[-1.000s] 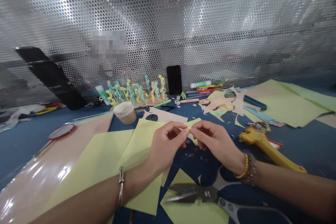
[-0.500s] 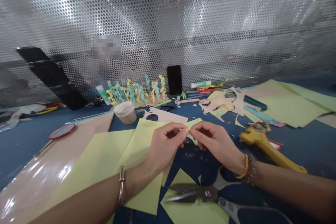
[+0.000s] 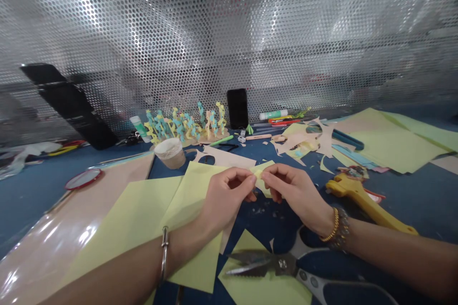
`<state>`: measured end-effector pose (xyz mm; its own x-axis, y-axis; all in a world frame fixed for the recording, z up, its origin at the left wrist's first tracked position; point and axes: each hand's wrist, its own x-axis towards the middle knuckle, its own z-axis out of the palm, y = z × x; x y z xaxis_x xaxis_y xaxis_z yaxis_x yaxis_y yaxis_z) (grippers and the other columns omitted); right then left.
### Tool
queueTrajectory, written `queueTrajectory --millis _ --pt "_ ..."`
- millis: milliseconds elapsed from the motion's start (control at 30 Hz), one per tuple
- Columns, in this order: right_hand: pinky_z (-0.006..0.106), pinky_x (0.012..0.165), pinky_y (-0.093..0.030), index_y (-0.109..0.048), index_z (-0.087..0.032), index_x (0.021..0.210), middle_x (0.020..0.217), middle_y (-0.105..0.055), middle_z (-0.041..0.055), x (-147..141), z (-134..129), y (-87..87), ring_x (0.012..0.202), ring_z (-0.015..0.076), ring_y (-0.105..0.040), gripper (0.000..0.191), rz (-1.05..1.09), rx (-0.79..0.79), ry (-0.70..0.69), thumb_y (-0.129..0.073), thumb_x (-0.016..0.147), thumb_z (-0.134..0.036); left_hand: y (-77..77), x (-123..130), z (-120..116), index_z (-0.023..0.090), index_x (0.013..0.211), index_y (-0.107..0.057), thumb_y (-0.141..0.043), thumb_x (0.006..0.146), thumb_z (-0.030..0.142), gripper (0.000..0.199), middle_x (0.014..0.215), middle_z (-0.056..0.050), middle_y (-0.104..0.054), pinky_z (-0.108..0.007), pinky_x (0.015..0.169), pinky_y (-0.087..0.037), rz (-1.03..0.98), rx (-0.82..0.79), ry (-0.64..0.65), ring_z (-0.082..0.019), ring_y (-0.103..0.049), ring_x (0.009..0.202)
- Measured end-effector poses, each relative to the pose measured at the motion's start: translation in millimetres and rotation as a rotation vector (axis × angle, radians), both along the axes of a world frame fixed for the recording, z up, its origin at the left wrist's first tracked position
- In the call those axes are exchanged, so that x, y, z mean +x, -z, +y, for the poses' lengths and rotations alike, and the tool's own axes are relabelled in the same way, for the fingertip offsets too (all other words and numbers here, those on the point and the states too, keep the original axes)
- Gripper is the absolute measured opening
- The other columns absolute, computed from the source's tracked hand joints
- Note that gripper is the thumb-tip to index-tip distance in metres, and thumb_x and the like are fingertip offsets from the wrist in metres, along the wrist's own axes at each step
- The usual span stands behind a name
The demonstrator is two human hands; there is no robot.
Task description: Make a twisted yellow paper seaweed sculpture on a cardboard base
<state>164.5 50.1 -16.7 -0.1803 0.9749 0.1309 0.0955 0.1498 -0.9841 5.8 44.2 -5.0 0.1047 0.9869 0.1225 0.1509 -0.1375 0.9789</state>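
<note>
Over the middle of the blue table, my left hand (image 3: 229, 190) and my right hand (image 3: 295, 188) face each other with thumb and index finger pinched. Between the fingertips is a small yellow paper piece (image 3: 259, 173), mostly covered by the fingers; its shape is hard to make out. Behind it lies a yellow paper scrap (image 3: 266, 191). Yellow paper sheets (image 3: 193, 252) extend beneath my left hand and forearm. Closer to me, grey-handled scissors (image 3: 282, 264) lie with their blades over a cut yellow paper (image 3: 268, 290).
A yellow-handled tool (image 3: 372, 205) lies right of my right hand. Beyond are a paper cup (image 3: 171, 153), twisted paper strips standing in a row (image 3: 186, 126), a phone (image 3: 238, 108) and cut paper scraps (image 3: 304, 138). A red-rimmed round object (image 3: 84, 179) rests at left.
My fingertips have moved slightly apart, and a little more of the yellow paper piece shows between them. Both hands otherwise keep nearly the same place.
</note>
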Motion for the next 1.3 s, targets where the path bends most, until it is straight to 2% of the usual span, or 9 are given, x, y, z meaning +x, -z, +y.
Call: queueTrajectory --millis 267,467,700,967,1300 --pt "0.022 0.045 -0.036 -0.056 -0.018 0.064 0.048 -0.049 -0.0042 -0.2 1.8 0.7 0.043 0.0087 -0.044 0.033 0.038 -0.043 -0.051 -0.053 0.084 -0.044 -2.2 0.1 0.3 0.016 0.07 -0.065 -0.063 0.076 0.025 0.011 0.05 0.002 -0.062 -0.021 0.053 -0.047 -0.02 -0.015 -0.026 -0.011 -0.058 0.048" --pt "0.021 0.044 -0.034 -0.059 -0.017 0.068 0.05 -0.049 -0.0051 -0.6 0.7 -0.1 0.044 0.008 -0.043 0.026 -0.021 -0.044 -0.049 -0.06 0.079 -0.041 -3.2 0.0 1.0 0.015 0.071 -0.065 -0.064 0.076 0.025 0.011 0.049 0.003 -0.061 -0.019 0.053 -0.046 -0.046 -0.024 -0.029 -0.01 -0.057 0.048" --pt "0.021 0.043 -0.035 -0.058 -0.018 0.069 0.049 -0.048 -0.0053 -0.4 -0.4 0.0 0.044 0.0085 -0.044 0.026 -0.039 -0.013 -0.026 -0.058 0.081 -0.04 -5.0 1.8 -0.1 0.015 0.068 -0.065 -0.064 0.074 0.024 0.011 0.048 0.004 -0.059 -0.019 0.049 -0.045 -0.072 -0.034 -0.024 -0.009 -0.055 0.045" --pt "0.021 0.044 -0.036 -0.058 -0.018 0.072 0.052 -0.048 -0.0059 -0.5 -0.7 -2.1 0.044 0.0083 -0.045 0.019 -0.025 0.04 -0.03 -0.058 0.081 -0.036 0.8 1.3 1.4 0.016 0.081 -0.07 -0.065 0.076 0.028 0.014 0.05 0.004 -0.058 -0.019 0.048 -0.046 -0.11 -0.044 0.012 -0.009 -0.055 0.044" --pt "0.021 0.045 -0.035 -0.058 -0.018 0.073 0.054 -0.049 -0.0057 -1.0 -2.6 -3.1 0.045 0.0077 -0.045 0.02 -0.058 0.035 -0.049 -0.058 0.082 -0.036 1.3 0.9 3.6 0.017 0.082 -0.065 -0.066 0.077 0.028 0.012 0.049 0.006 -0.057 -0.017 0.044 -0.045 -0.127 0.005 0.02 -0.007 -0.054 0.041"
